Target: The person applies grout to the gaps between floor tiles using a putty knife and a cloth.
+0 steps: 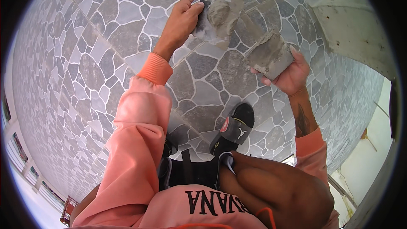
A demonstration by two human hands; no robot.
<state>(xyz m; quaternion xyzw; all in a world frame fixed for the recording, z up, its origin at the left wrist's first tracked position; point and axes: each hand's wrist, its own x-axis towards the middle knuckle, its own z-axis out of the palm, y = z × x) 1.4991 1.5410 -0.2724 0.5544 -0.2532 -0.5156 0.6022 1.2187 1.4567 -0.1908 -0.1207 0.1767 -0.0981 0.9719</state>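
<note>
My left hand (186,12) is closed on the left edge of a dark flat piece smeared with wet grey mortar (218,16). A thick lump of the paste sits on its middle, and its exact kind is hard to make out. On the right, my right hand (293,71) grips a squarish grey slab (269,56) from below and along its right side. Rough mortar coats the slab's upper face. The two pieces are apart, both above the stone-patterned floor (178,80).
Below my hands is my foot in a black slide sandal (237,127). A large pale, stained panel (356,32) stands at the upper right. A whitish wall (369,131) runs along the right, and a small red crate-like thing (68,210) sits at the lower left.
</note>
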